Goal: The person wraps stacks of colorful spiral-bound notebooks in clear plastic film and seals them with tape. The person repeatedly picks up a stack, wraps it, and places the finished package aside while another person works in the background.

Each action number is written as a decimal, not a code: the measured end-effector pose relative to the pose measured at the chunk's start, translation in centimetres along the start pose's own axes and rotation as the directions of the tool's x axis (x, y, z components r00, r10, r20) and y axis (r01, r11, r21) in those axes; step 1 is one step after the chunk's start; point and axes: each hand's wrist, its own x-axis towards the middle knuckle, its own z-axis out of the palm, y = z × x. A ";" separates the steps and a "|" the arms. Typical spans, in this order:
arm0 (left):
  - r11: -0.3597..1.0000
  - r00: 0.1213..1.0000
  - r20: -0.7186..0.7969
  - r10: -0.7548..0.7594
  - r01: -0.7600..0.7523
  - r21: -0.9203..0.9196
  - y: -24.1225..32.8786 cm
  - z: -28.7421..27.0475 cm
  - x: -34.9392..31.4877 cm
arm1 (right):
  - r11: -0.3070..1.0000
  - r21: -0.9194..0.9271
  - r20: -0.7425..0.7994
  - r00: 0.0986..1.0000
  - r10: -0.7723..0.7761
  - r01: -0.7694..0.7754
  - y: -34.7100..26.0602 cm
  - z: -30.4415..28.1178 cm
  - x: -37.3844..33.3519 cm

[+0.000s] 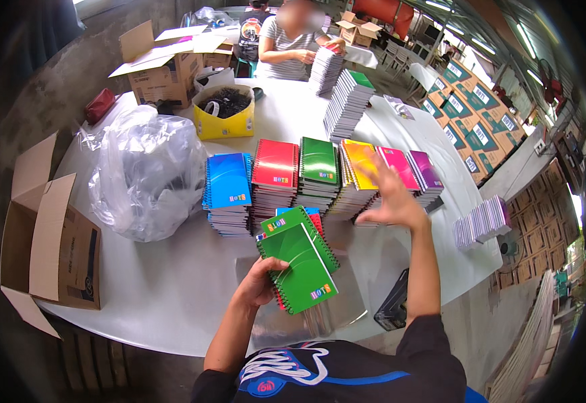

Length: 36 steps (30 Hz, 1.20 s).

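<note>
My left hand (259, 282) grips a green spiral notebook (301, 265), thumb on its cover; a bit of red shows under its lower edge. Just beyond it another green notebook (320, 238) lies askew over blue and red ones. My right hand (400, 200) is raised with fingers spread, holding nothing, in front of the yellow notebook stack (354, 153) and the pink notebook stack (397, 165). Whether its fingertips touch the yellow cover I cannot tell. In the same row stand blue (228, 180), red (275, 164), green (319, 160) and purple (424, 169) stacks.
A large clear plastic bag (145, 174) and an open cardboard box (71, 248) are at left. A yellow container (224, 124) holds black items. Further notebook stacks (348, 107) stand behind, near a person (293, 47) handling notebooks. A black object (393, 302) lies by my right arm.
</note>
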 end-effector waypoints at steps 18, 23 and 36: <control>0.997 0.999 -0.034 -0.010 0.013 0.081 -0.4 2.1 1.5 | 0.974 0.089 -0.277 0.934 0.226 -0.210 6.6 0.8 -1.2; 1.000 1.000 0.011 -0.014 0.014 0.018 -0.9 1.9 2.4 | 0.995 -0.100 -0.465 0.883 -0.064 0.020 -0.8 0.4 -2.5; 0.982 0.978 0.202 -0.049 0.085 -0.170 -3.1 0.2 2.6 | 1.000 0.011 0.229 0.973 -0.003 0.001 -4.2 -1.6 -5.2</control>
